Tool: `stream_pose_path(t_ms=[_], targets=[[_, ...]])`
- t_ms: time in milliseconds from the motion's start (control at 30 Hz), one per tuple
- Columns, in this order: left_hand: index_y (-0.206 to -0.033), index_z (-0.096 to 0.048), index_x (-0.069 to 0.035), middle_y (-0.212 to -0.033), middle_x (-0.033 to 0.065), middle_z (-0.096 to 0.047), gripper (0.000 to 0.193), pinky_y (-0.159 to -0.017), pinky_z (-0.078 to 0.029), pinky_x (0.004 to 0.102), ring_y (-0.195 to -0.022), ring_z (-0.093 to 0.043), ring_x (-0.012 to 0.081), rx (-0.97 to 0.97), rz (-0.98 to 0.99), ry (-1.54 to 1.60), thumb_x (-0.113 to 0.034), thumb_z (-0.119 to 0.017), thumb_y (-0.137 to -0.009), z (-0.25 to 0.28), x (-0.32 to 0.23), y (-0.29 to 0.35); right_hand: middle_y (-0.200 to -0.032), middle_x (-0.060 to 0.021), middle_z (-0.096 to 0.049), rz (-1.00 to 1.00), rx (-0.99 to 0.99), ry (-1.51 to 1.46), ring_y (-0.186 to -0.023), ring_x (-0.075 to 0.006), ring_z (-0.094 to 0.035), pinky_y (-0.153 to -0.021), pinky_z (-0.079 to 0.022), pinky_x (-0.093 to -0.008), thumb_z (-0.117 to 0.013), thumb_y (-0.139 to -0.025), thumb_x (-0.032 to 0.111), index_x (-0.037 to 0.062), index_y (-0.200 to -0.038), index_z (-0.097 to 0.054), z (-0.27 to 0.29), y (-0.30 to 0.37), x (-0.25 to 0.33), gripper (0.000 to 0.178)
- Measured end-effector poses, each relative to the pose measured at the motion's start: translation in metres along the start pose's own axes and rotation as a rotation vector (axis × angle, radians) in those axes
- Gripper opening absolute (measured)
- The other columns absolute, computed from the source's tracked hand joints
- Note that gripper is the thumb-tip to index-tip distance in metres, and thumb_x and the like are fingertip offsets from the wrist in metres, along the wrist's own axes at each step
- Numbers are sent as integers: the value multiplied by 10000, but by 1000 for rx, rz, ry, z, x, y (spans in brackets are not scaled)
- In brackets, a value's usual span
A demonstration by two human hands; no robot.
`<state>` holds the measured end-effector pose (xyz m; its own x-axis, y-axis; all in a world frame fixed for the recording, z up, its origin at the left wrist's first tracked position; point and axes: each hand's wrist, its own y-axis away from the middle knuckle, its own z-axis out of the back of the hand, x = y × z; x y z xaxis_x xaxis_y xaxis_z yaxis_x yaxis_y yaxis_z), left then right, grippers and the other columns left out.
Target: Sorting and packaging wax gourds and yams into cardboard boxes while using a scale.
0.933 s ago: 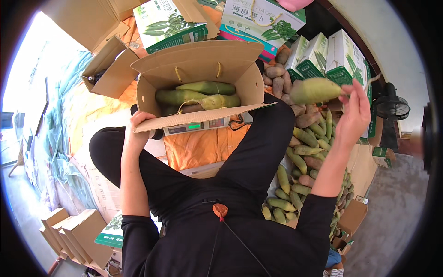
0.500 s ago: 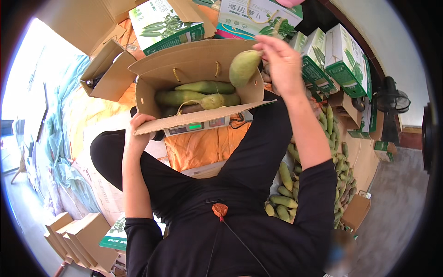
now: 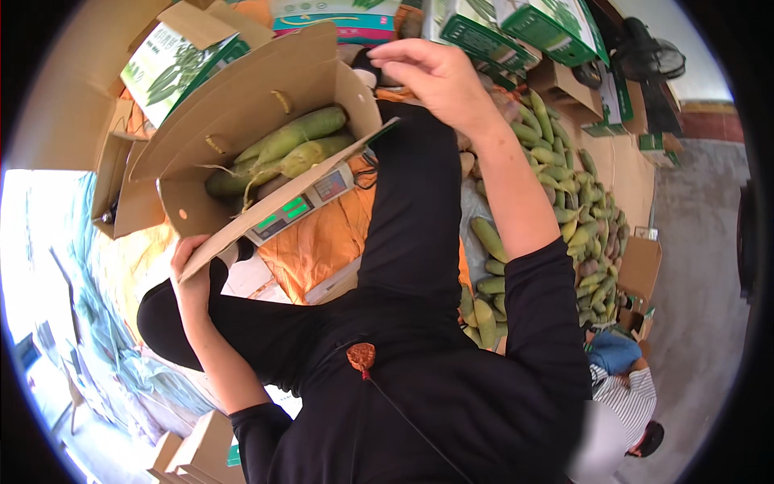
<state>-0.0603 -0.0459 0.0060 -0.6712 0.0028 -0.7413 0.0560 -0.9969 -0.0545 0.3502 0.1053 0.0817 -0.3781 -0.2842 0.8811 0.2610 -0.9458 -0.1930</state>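
Green radishes (image 3: 302, 139) lie inside an open cardboard box (image 3: 242, 90), upper left of centre. The left hand (image 3: 192, 290) grips the box's near flap at its lower-left corner. The right hand (image 3: 439, 81), fingers loosely parted, hovers by the box's right end, upper centre. A scale (image 3: 300, 207) juts out beneath the flap; a radish pile (image 3: 592, 234) lies at right.

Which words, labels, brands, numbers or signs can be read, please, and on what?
I copy no print; places only:
Scale: lit green digits, too small.
White carton, upper left: dark print, too small.
Blue-and-pink package, top: tiny marks, unreadable.
Green cartons, upper right: any print too small.
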Motion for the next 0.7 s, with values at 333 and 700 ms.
stream_pose_path(t_ms=[333, 700], targets=[[-909, -646, 2, -844, 70, -629, 182, -763, -458, 263, -795, -584, 171, 49, 20, 25, 110, -615, -767, -6, 9, 0, -873, -141, -691, -644, -314, 230, -829, -236, -668, -744, -503, -328, -623, -818, 125, 40, -975, -681, 33, 224, -209, 187], [-1000, -644, 1, -911, 41, -611, 136, -825, -470, 262, -857, -579, 124, 95, 170, 18, -29, -607, -873, -1, 20, -1, -938, -174, -674, -1085, 155, 466, -906, -355, -632, -808, -497, -415, -562, -822, 197, 72, -948, -683, -72, 439, -258, 215]])
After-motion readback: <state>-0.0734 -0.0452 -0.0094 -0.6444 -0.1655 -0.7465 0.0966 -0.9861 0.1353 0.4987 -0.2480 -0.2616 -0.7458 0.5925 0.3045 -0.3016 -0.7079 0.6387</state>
